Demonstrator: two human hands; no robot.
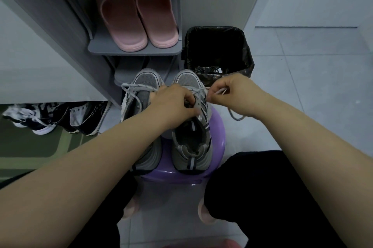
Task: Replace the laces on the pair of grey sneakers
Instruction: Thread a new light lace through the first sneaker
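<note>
Two grey sneakers stand side by side, toes pointing away, on a purple stool [219, 138]; the left-side sneaker [147, 80] is partly hidden under the left forearm, its speckled lace [131, 91] trailing loose over the toe end. The left hand [173, 104] sits on the lacing of the right-side sneaker [191, 146], fingers curled down onto the eyelet rows and gripping the shoe there; whether they also pinch a strand is hidden. The right hand [232, 92] is just beside that shoe's forefoot, fingertips closed in a pinch on the pale lace [220, 92] – the strand runs taut from the eyelets to the pinch; a slack loop hangs below the wrist. Behind are a black-lined bin [219, 31] and pink slippers [137, 19] on a grey rack [135, 51].
</note>
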